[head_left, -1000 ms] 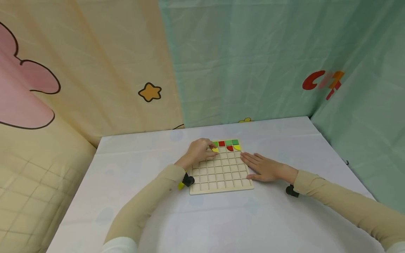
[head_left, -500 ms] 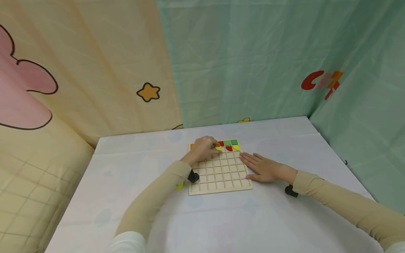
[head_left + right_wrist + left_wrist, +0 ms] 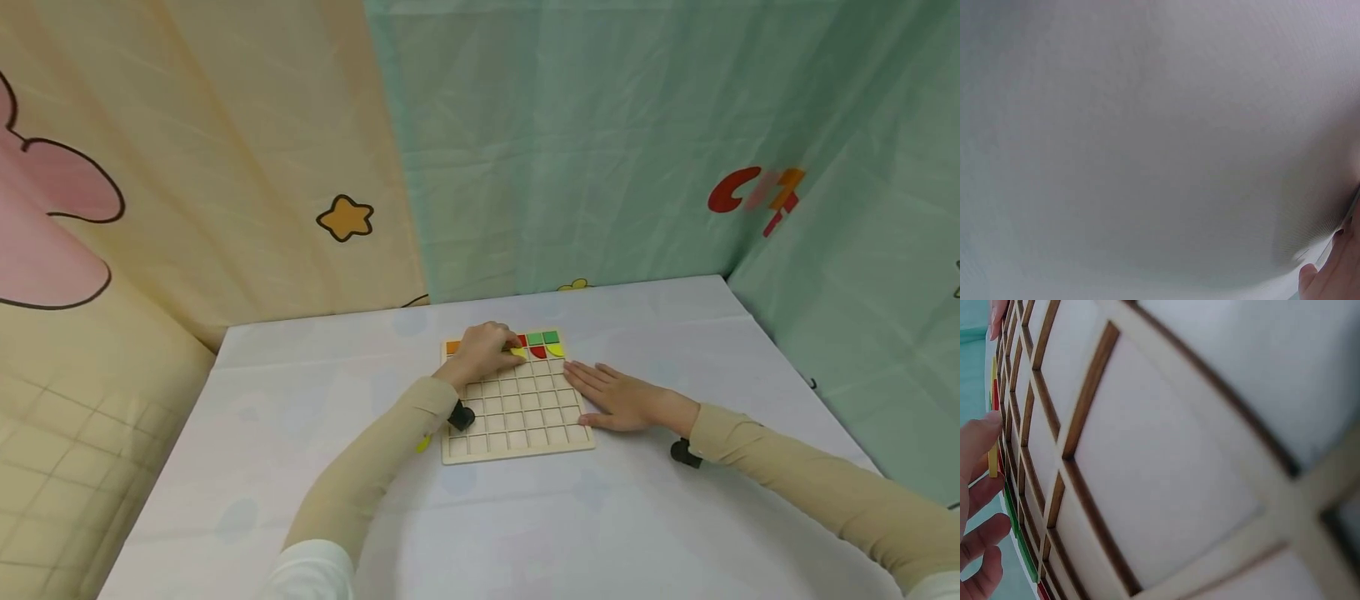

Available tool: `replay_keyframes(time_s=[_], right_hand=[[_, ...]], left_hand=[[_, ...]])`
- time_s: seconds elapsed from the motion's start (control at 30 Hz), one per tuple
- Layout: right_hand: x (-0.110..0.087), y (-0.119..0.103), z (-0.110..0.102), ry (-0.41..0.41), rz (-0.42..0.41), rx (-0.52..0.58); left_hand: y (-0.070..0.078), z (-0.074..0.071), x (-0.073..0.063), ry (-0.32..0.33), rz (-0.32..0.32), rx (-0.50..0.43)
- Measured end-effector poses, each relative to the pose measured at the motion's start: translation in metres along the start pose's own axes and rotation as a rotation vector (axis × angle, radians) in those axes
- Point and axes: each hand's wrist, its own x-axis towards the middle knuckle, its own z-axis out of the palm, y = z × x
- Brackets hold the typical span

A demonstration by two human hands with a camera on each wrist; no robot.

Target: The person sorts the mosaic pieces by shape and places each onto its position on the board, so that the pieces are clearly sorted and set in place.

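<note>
A wooden grid board (image 3: 517, 421) lies on the table. My left hand (image 3: 480, 353) is over its far rows and pinches a yellow tile (image 3: 519, 354) between thumb and fingers. In the left wrist view this yellow tile (image 3: 993, 461) stands edge-on at the fingertips, close over the grid. Just right of it, a red rounded tile (image 3: 538, 352) and a yellow rounded tile (image 3: 556, 350) lie in the second row. My right hand (image 3: 618, 398) lies flat with straight fingers, its fingertips and thumb at the board's right edge.
Along the far row sit green tiles (image 3: 551, 337), a red tile partly behind the left fingers, and an orange tile (image 3: 452, 347). A yellow piece (image 3: 423, 443) lies left of the board, partly behind the left sleeve. Curtains (image 3: 487, 167) hang behind the white-covered table (image 3: 487, 533).
My left hand has moved slightly right over the board with the yellow tile, then held nearly still there. The right hand has stayed at the board's edge. The head view has shifted slightly.
</note>
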Motion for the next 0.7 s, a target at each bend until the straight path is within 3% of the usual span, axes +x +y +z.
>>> replay_keyframes(time_s=[0.27,0.7], right_hand=[[0.0013,0.001,0.0006,-0.005,0.006,-0.026],[0.0002,-0.0015,-0.0011,0.002,-0.005,-0.01]], left_hand=[[-0.0008,0.0019,0.0034,-0.001,-0.008,0.018],[0.0015,0.0018,0.0033,0.0,-0.004,-0.03]])
